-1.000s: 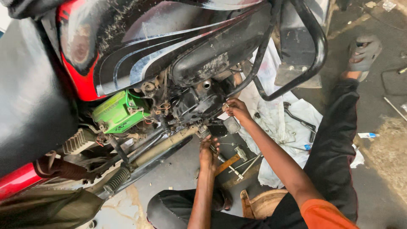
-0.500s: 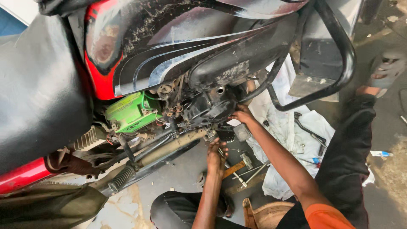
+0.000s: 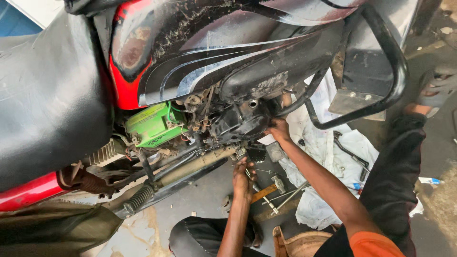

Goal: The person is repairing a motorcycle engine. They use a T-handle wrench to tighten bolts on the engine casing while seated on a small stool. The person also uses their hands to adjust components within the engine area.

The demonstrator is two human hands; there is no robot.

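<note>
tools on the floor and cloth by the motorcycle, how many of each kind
Hammer: 1, wooden handle, on the floor by the left hand — hammer
Wrench: 1, dark, lying on the white cloth — wrench
Long metal rod: 1, lying beside the hammer — rod
Total: 3 that can be told apart; smaller bits on the cloth are too small to name.

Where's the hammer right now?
In the head view the hammer lies on the floor below the motorcycle engine, just right of the left hand, beside the white cloth.
</note>
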